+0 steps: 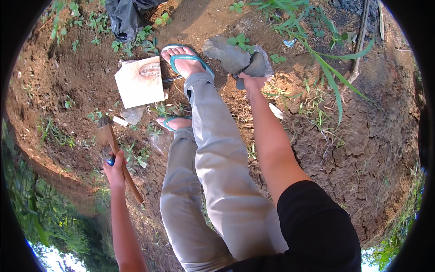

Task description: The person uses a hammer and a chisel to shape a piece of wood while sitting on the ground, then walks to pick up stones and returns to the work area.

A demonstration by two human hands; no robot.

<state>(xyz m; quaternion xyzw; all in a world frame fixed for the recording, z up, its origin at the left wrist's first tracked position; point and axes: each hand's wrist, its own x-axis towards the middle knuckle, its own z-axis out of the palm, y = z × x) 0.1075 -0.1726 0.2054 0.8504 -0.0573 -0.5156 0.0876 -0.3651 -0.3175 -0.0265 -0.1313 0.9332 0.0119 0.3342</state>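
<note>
My left hand (116,170) is closed round a wooden-handled tool (128,183) on the left. A broad wooden part and a dark lump form its upper end, and a small blue piece (111,160) shows at my fingers. What the blue piece belongs to I cannot tell. Further right, my right hand (252,84) reaches down and grips the near edge of a grey stone slab (258,66); its fingertips are partly hidden. Touching that slab is a larger grey stone (225,53). Clear plastic (269,65) shows along the slab's right side.
A pale square board (138,88) with a dark knot lies left of my sandalled feet (188,65). A black plastic bag (128,20) sits at the far left. Long grass (324,63) and a stick (361,43) are at right, on cracked soil (349,158).
</note>
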